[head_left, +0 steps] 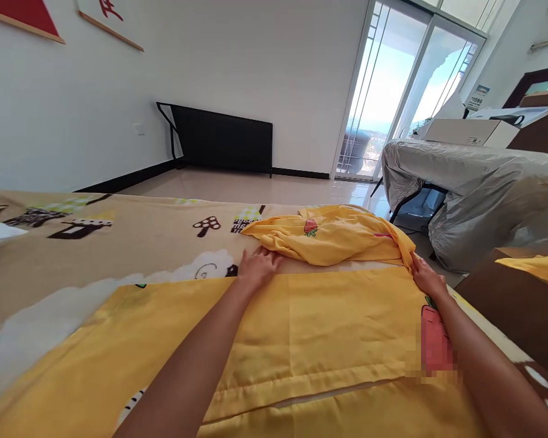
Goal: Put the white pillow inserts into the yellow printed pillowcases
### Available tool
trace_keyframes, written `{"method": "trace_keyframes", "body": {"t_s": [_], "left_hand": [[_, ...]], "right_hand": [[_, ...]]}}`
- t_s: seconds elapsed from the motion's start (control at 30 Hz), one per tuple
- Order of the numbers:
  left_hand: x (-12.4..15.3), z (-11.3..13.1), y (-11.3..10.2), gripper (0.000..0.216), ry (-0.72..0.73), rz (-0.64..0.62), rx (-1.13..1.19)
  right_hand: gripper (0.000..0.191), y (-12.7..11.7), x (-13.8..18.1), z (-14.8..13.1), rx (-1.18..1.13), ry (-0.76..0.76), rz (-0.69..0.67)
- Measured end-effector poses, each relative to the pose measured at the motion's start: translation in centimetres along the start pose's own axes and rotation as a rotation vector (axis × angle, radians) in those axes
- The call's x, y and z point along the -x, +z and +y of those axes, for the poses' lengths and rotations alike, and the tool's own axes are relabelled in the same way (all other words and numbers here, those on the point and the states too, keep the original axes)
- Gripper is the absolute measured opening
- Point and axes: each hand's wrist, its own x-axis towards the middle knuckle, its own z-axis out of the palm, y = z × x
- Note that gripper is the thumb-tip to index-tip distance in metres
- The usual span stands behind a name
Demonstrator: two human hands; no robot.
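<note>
No readable writing: red marks on 2 wall panels [105, 18] top left are cut off, and the label by the window [478, 96] is too small to read.

2 hands, both flat on 1 yellow sheet [301, 340] spread over a bed [73, 243] w/ a tan cartoon cover. Left hand [258, 267]: fingers spread, palm down on the sheet's far edge, nothing clamped. Right hand [427, 277]: at the sheet's far right corner; fingers touch the cloth there, can't tell if pinching.

Bunched yellow cloth [333, 240] w/ 1 strawberry print lies just beyond and between both hands, touching the left fingertips. 1 carrot print sits near the right wrist. 1 silver-covered piece of furniture [475, 188] stands well beyond the right hand, 1 box [470, 131] on top.
</note>
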Motion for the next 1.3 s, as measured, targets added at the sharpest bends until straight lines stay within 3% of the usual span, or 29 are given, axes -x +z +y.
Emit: {"method": "trace_keyframes", "body": {"t_s": [0.17, 0.23, 0.3, 0.4, 0.47, 0.5, 0.53, 0.6, 0.67, 0.73, 0.93, 1.1, 1.2, 1.3], "left_hand": [[3.8, -6.0, -1.1, 0.049, -0.087, 0.019, -0.028], [5.8, -6.7, -1.2, 0.050, -0.064, 0.061, -0.048], [7.7, -5.3, -1.0, 0.052, -0.003, 0.086, -0.059], [9.5, -0.4, 0.4, 0.054, 0.141, 0.052, -0.035], [10.1, 2.8, 1.6, 0.053, 0.242, -0.001, -0.003], [10.3, 3.9, 2.1, 0.052, 0.286, -0.026, 0.011], [10.4, 4.4, 2.5, 0.051, 0.317, -0.049, 0.023], [10.6, 3.9, 2.8, 0.050, 0.328, -0.076, 0.039], [11.0, 1.7, 2.5, 0.050, 0.278, -0.080, 0.046], [11.5, -1.3, 1.9, 0.053, 0.193, -0.070, 0.044], [14.6, -11.9, 0.7, 0.056, -0.071, -0.035, -0.043], [19.0, -20.0, -0.4, 0.059, -0.265, -0.042, -0.110], [20.9, -20.2, -2.6, 0.057, -0.297, -0.075, -0.273], [20.8, -15.7, -4.9, 0.056, -0.185, -0.070, -0.390]], "right_hand": [[0.053, -2.3, 1.4, -0.8, -0.078, 0.178, 0.225], [0.049, -4.4, 2.1, -2.8, -0.141, 0.119, 0.360], [0.045, -6.8, 3.9, -6.8, -0.287, -0.078, 0.440], [0.045, -9.6, 9.3, -15.9, -0.525, -0.457, 0.203], [0.047, -10.4, 13.7, -22.1, -0.574, -0.600, 0.099], [0.053, -10.5, 15.6, -24.6, -0.668, -0.666, -0.055], [0.056, -10.5, 17.3, -26.4, -0.744, -0.699, -0.207], [0.061, -10.3, 19.2, -28.0, -0.768, -0.775, -0.359], [0.063, -9.8, 19.1, -27.0, -0.681, -0.829, -0.395], [0.063, -9.3, 17.7, -24.4, -0.539, -0.818, -0.401], [0.065, -6.9, 12.5, -12.4, -0.291, -0.560, -0.394], [0.064, -6.1, 10.8, -3.1, -0.060, -0.354, -0.330], [0.063, -7.3, 11.3, -1.5, -0.023, -0.306, -0.293], [0.060, -9.5, 13.0, -4.4, -0.065, -0.332, -0.216]]}}
